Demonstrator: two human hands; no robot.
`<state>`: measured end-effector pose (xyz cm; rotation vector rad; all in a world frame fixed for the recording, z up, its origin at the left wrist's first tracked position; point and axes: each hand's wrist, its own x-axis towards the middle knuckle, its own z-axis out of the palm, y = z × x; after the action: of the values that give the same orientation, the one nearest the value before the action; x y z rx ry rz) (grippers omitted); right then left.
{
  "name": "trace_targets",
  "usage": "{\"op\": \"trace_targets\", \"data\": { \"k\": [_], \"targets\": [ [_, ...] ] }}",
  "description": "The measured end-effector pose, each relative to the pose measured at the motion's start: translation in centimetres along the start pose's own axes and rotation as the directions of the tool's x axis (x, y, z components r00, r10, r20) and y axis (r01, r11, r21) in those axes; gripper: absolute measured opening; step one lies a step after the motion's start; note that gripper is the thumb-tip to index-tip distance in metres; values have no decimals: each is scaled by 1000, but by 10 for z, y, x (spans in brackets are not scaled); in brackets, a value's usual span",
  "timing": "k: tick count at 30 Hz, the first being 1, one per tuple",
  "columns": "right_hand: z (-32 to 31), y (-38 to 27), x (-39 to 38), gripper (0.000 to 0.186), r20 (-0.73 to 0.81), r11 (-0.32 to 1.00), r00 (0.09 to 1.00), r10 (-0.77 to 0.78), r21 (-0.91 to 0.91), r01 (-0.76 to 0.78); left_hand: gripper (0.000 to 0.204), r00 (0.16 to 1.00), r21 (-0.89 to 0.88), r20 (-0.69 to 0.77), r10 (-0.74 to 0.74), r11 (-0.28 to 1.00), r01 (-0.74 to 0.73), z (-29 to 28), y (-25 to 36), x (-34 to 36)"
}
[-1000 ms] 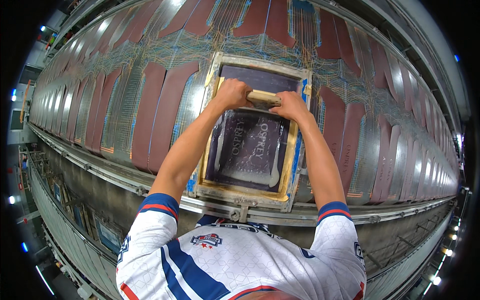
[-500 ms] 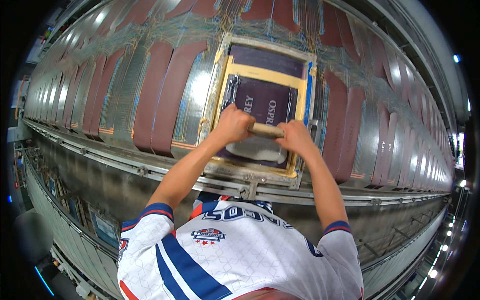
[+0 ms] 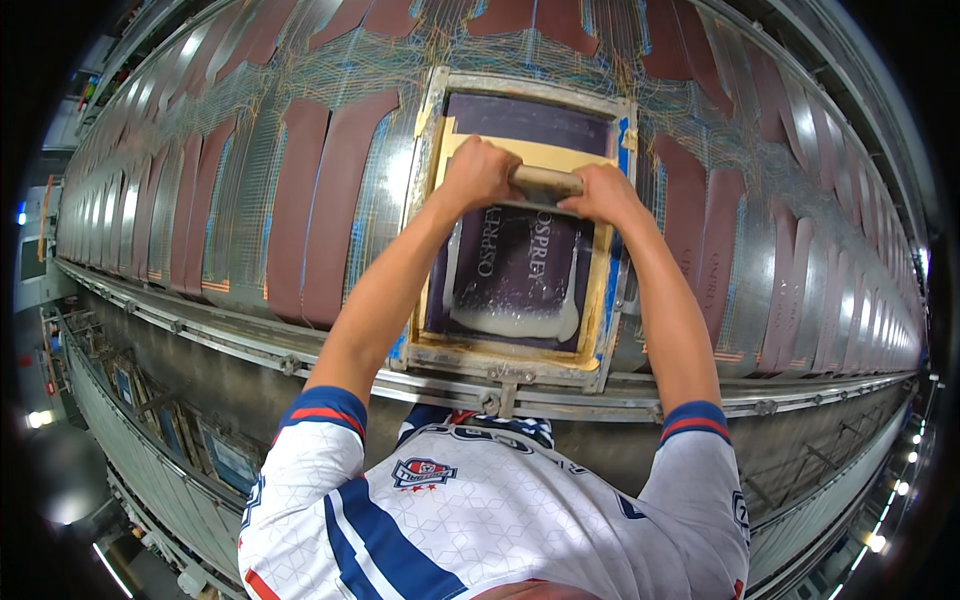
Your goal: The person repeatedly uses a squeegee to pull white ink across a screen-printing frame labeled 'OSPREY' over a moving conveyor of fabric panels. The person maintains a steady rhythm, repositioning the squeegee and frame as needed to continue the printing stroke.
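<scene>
My left hand (image 3: 481, 172) and my right hand (image 3: 604, 194) are closed on the two ends of a squeegee (image 3: 546, 181) with a pale wooden handle. The squeegee lies across the far part of a screen printing frame (image 3: 423, 160), whose dark mesh (image 3: 515, 290) carries two lines of lettering and is bordered with yellow tape. A band of whitish ink (image 3: 515, 322) lies along the mesh's near end, with thinner streaks up both sides. The squeegee's blade is mostly hidden by my hands and the handle.
The frame lies on a long table (image 3: 250, 200) marked with coloured lines. Maroon fabric pieces (image 3: 345, 200) lie in rows on both sides, some to the right bearing pale print. A metal rail (image 3: 450, 390) runs along the near edge. More frames (image 3: 228, 455) stand below at the left.
Both hands have pushed the squeegee away from me, from the mesh's lower middle to its far end. More lettering and the ink at the near end now show.
</scene>
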<state>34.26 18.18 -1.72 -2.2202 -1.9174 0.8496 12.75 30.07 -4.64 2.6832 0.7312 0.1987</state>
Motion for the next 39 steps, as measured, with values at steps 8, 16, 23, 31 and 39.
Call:
{"op": "trace_targets", "data": {
  "k": [8, 16, 23, 31, 39],
  "targets": [
    [100, -64, -169, 25, -130, 974, 966, -223, -67, 216, 27, 1000, -109, -18, 14, 994, -16, 14, 88, -196],
    [34, -40, -84, 28, -78, 993, 991, -105, -70, 100, 31, 998, 21, -5, 63, 998, -63, -18, 42, -90],
    [-31, 14, 48, 39, 3, 999, 999, 46, -6, -46, 38, 999, 16, 3, 48, 999, -48, -24, -25, 53],
    [-23, 16, 63, 34, -29, 998, 999, 21, 52, -19, 40, 997, 12, -57, 60, 998, -59, -2, -45, 63],
    [70, -37, -77, 26, -126, 995, 987, -98, -46, 93, 30, 991, -29, -109, 83, 996, -87, 12, 27, -104]
  ]
}}
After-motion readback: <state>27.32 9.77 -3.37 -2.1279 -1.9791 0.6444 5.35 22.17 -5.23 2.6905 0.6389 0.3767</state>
